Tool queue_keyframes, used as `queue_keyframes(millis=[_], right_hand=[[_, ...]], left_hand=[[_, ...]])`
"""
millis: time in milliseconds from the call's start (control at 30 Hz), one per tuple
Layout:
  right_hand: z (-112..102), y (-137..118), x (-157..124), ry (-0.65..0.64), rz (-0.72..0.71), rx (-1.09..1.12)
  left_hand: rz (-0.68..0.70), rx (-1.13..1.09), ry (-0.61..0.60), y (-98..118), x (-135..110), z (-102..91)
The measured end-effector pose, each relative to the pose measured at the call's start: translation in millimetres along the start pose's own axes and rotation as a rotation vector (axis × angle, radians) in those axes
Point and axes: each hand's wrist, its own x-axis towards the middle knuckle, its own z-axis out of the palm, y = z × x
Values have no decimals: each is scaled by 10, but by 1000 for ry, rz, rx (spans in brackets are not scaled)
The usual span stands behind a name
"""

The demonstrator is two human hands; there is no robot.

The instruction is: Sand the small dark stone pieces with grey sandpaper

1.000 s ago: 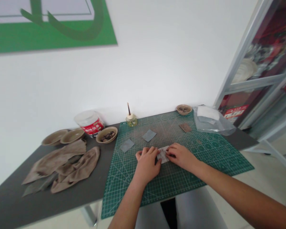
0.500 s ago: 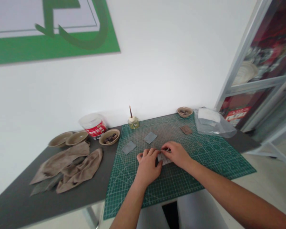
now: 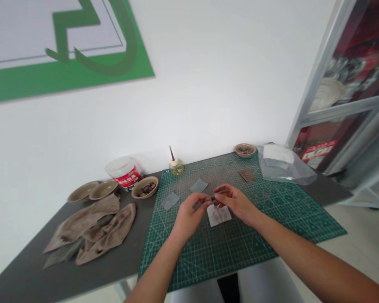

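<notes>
My left hand and my right hand are raised above a green cutting mat, fingertips meeting. Between them they pinch a small dark piece, too small to identify. Just below the hands, a folded white paper lies open on the mat without touching them. Two grey abrasive squares lie on the mat to the left and above. A small brown square sits farther right.
Along the back are a bowl of dark pieces, a brush in a small glass bottle, a red-labelled plastic tub, and a small bowl. Two shallow bowls and crumpled cloths lie left; a plastic bag lies right.
Both hands have lifted off the white paper, which now shows fully on the mat. The small dark piece is raised between my fingertips. The view has shifted slightly.
</notes>
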Motion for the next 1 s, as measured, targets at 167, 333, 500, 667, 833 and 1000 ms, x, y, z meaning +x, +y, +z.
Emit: queue_keyframes(millis=[167, 333, 500, 667, 833, 1000], right_hand=[[-172, 7, -107, -159, -180, -802], [-161, 58, -81, -137, -107, -1002], [-204, -54, 180, -94, 89, -763], [-312, -310, 481, -58, -62, -696], [-350, -293, 659, -134, -39, -881], [-364, -276, 742, -102, -62, -876]], left_hand=[[-58, -62, 17, -108, 304, -21], [-35, -112, 40, -326, 511, 77], [-5, -31, 112, -516, 526, 0], [-43, -131, 193, -609, 545, -103], [-73, -209, 216, -636, 576, -102], [-80, -146, 165, -624, 591, -123]])
